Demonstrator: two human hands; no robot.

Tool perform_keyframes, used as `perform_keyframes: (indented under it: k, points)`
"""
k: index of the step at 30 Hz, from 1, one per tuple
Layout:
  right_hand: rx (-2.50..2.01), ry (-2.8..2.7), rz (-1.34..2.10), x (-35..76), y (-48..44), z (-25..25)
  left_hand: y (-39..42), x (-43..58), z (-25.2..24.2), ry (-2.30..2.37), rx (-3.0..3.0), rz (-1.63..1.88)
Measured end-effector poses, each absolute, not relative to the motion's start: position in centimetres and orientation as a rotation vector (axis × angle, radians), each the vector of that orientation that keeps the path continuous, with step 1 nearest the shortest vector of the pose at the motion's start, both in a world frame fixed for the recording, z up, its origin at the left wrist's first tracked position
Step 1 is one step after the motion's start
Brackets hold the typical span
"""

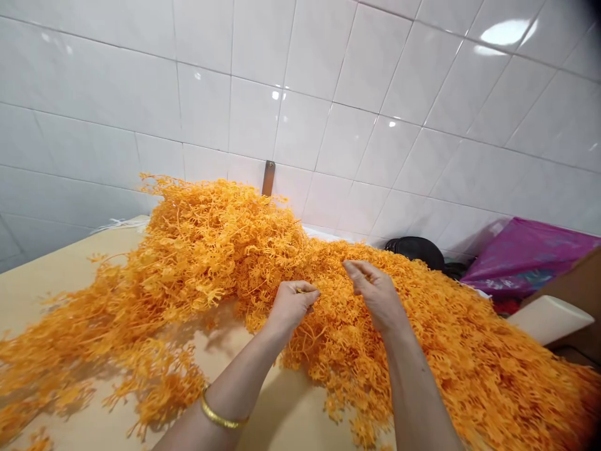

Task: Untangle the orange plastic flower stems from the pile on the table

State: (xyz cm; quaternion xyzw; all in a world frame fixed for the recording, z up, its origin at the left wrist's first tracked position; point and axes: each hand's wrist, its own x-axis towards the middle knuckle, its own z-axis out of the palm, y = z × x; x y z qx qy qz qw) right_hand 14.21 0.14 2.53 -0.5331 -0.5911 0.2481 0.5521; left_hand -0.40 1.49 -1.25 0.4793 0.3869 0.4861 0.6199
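Note:
A big heap of orange plastic foliage, made of thin branching sprigs with small curled tips, covers much of the table. My left hand is over the middle of the heap, thumb and fingers pinched together; a tiny yellowish bit shows at the fingertips, too small to name. To its right, my right hand hovers above the foliage with its fingers also closed in a pinch. Whatever that pinch may hold is hidden. The two hands are a short way apart. A gold bangle circles my left wrist.
The pale yellow table runs up to a white tiled wall. A brown strip stands against the wall behind the heap. At the right are a round black object, a purple bag and a cream-coloured object.

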Motion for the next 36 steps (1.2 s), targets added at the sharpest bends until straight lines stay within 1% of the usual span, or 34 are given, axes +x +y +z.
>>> perform_keyframes:
  k: [3, 6, 10, 13, 16, 22, 24, 29, 31, 36]
  points:
    - [-1.4, -1.676, 0.507, 13.3, 0.3, 1.9, 1.2, -0.1, -1.1, 0.833, 1.155, 1.113]
    - [-1.435, -1.792, 0.538, 13.0, 1.0, 0.8, 0.9, -0.1, -1.1, 0.875, 1.232, 1.071]
    - [-1.425, -1.563, 0.554, 13.0, 1.8, -0.4, 0.9, 0.2, -1.5, 0.924, 1.31, 1.074]
    - [-1.374, -1.407, 0.67, 12.9, 1.8, -0.4, 1.0, 0.5, -1.9, 0.928, 1.394, 1.114]
    - [-1.313, -1.473, 0.754, 12.7, 1.5, 0.0, 1.1, 0.5, -2.1, 0.929, 1.456, 1.111]
    - [-1.284, -1.715, 0.793, 12.5, 1.0, 0.4, 1.3, 0.4, -2.6, 0.958, 1.505, 1.142]
    - [-1.298, -1.711, 0.744, 12.5, 1.1, 0.2, 1.3, 0.4, -2.7, 0.952, 1.533, 1.13]
    - [-1.378, -1.544, 0.42, 13.0, 1.7, -0.3, 1.4, 0.4, -2.8, 0.94, 1.561, 1.053]
    - [-1.399, -1.532, 0.344, 13.4, 1.7, 0.0, 1.4, 0.3, -2.8, 0.98, 1.542, 1.049]
    - [-1.401, -1.618, 0.419, 14.0, 1.2, 0.9, 1.3, 0.3, -2.7, 1.041, 1.534, 1.051]
